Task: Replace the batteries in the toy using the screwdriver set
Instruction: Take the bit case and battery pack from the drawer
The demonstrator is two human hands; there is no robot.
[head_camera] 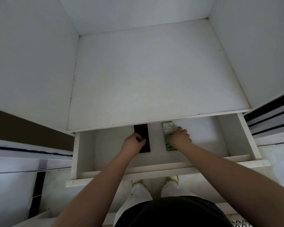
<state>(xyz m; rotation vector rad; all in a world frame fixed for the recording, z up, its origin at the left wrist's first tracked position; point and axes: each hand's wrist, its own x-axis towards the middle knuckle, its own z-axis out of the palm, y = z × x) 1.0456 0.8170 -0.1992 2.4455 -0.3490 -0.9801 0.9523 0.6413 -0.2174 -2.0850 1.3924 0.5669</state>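
2 hands are seen reaching down into an open white drawer, which is pulled out from under the white bench. Nearest the viewer, below the drawer front, feet in white and yellow-green footwear are planted on the floor. Inside the drawer, the left hand is curled over a flat black rectangular case, with fingers and thumb gripping its left edge; this is judged to be the screwdriver set, though no markings can be read. Just beside it, apart by a strip of bare drawer floor, the right hand is closed on a green and clear blister pack, judged to be the new batteries, with the fingers curled round its right edge. Both items are lying on the drawer bottom, near its middle, partly tucked under the bench edge at the far end. Farther off, the bench top is enclosed by white walls on 3 sides. The toy is not in view. The task is judged to be at its very start: the supplies are only being collected, and 0 screws have been loosened, so opening, swapping and closing all remain.
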